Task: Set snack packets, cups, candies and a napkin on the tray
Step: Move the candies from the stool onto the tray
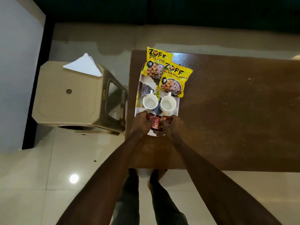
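A white patterned tray [140, 83] lies on the brown table. Two yellow snack packets [174, 78] overlap at its far end. Behind them toward me stand two white cups, the left cup [150, 102] and the right cup [168, 103], both empty. Red candy sachets [156, 123] lie in a row at the tray's near end. My left hand [140, 123] pinches the leftmost sachet. My right hand [172, 126] pinches the rightmost one. White napkins [83, 65] sit on a stool off to the left, apart from the tray.
The brown table [235, 111] stretches to the right of the tray. A beige plastic stool [68, 98] stands on the tiled floor left of the table. My feet show under the table's near edge.
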